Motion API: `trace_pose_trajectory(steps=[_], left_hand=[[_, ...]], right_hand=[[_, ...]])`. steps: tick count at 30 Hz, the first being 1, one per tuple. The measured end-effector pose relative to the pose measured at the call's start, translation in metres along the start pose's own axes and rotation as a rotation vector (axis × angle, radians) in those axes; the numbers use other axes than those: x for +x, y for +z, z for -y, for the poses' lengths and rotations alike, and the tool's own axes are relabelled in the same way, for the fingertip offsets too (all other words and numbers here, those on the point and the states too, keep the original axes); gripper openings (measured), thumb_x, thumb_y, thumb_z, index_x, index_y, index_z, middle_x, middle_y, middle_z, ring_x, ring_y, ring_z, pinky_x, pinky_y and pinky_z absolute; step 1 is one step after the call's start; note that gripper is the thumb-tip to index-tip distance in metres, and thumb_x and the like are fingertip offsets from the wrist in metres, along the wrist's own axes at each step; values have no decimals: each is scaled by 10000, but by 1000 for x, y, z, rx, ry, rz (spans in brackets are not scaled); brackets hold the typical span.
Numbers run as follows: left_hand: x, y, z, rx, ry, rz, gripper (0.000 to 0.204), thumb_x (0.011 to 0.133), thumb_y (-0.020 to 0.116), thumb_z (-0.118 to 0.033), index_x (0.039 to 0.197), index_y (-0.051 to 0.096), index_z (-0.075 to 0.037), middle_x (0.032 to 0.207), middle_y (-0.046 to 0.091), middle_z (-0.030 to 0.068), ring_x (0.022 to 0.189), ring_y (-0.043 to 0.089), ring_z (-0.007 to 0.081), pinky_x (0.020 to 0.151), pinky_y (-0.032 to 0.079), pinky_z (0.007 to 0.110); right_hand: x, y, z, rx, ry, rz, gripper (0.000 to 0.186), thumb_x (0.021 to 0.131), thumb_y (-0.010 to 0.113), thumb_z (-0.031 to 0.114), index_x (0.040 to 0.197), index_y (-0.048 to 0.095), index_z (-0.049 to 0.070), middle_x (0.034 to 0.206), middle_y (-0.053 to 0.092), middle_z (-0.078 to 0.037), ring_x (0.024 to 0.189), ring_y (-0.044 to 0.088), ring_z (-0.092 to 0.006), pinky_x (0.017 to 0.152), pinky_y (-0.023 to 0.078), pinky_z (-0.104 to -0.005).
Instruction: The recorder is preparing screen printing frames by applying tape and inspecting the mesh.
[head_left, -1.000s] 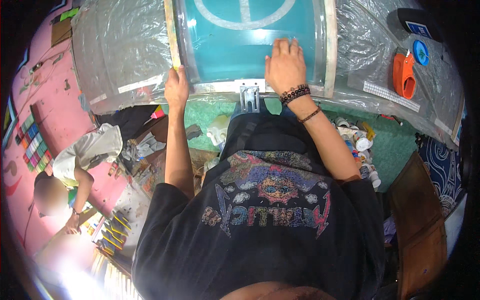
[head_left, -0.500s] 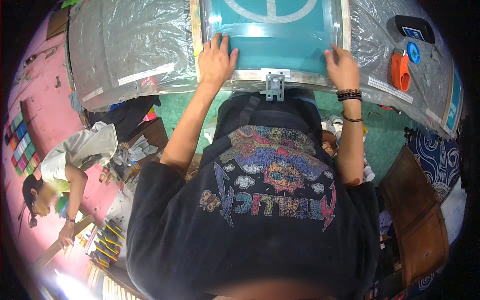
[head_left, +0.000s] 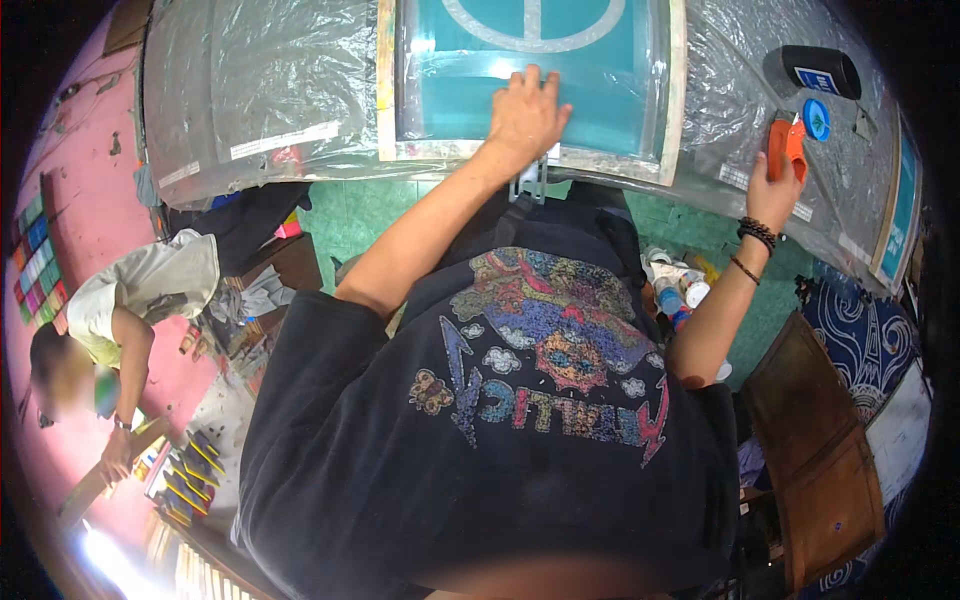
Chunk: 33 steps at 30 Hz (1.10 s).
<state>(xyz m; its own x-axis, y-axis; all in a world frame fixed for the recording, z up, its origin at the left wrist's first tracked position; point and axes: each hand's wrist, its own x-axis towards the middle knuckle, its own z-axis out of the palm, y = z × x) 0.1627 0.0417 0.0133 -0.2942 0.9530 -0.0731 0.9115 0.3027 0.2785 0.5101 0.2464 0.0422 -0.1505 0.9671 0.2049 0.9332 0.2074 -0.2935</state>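
A teal screen (head_left: 450,100) in a pale, stained frame, with a curved white design, lies on the plastic-covered table (head_left: 250,90). My left hand (head_left: 528,115) rests open on the screen near its lower middle, fingers spread. A metal bracket (head_left: 528,185) sits at the frame's front edge, partly behind my wrist. On the right, my right hand (head_left: 772,180) grips the orange plastic tool (head_left: 792,148) at its near end. Just beside that tool lie a blue round lid (head_left: 817,118) and a black container (head_left: 820,70) on its side.
A co-worker (head_left: 110,340) bends at the lower left over a pink surface, holding a long board (head_left: 100,480) near yellow-edged squeegees (head_left: 190,475). Bottles (head_left: 680,285) stand under the table's right part. Brown panels (head_left: 800,430) are at lower right, another framed screen (head_left: 900,210) at far right.
My left hand has moved from the frame's left side rightward onto the screen's middle. My right hand has left the screen and now holds the orange tool. The co-worker's board has shifted slightly.
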Motion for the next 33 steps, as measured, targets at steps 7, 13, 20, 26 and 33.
trace_pose_trajectory(steps=[7,13,20,26,33], left_hand=[[24,21,-100,-65,251,39,439,929,654,-398,1227,662,-75,1102,613,156,1046,597,336,791,562,475],[-4,-8,-119,-298,301,84,357,943,655,-373,1184,699,-113,1024,636,133,1020,600,340,853,538,468],[-36,-51,-72,-743,230,209,368,997,629,-319,1281,666,-87,1032,663,129,997,631,328,870,513,436],[-44,-82,-29,-777,150,223,380,988,649,-309,1294,659,-84,1078,676,107,882,626,272,797,519,385],[-34,-100,-1,-835,191,54,847,808,844,-292,1529,435,-115,1362,627,58,832,545,222,765,519,366]], right_hand=[[42,18,-66,-267,162,38,854,829,723,594,1470,482,83,1308,595,-295,1220,576,-458,1024,465,-530],[54,32,-57,-392,154,116,876,846,656,667,1514,412,155,1325,657,-194,1226,624,-389,1011,449,-535],[78,39,-74,-296,196,177,847,855,644,676,1516,415,199,1365,632,-187,1242,605,-412,1030,460,-524],[48,-21,-19,-318,-119,197,738,893,656,590,1479,463,183,1276,670,-205,1154,639,-421,949,504,-512],[-37,-128,156,-177,-674,460,677,861,740,353,1472,493,198,1008,681,-119,857,687,-334,715,546,-422]])
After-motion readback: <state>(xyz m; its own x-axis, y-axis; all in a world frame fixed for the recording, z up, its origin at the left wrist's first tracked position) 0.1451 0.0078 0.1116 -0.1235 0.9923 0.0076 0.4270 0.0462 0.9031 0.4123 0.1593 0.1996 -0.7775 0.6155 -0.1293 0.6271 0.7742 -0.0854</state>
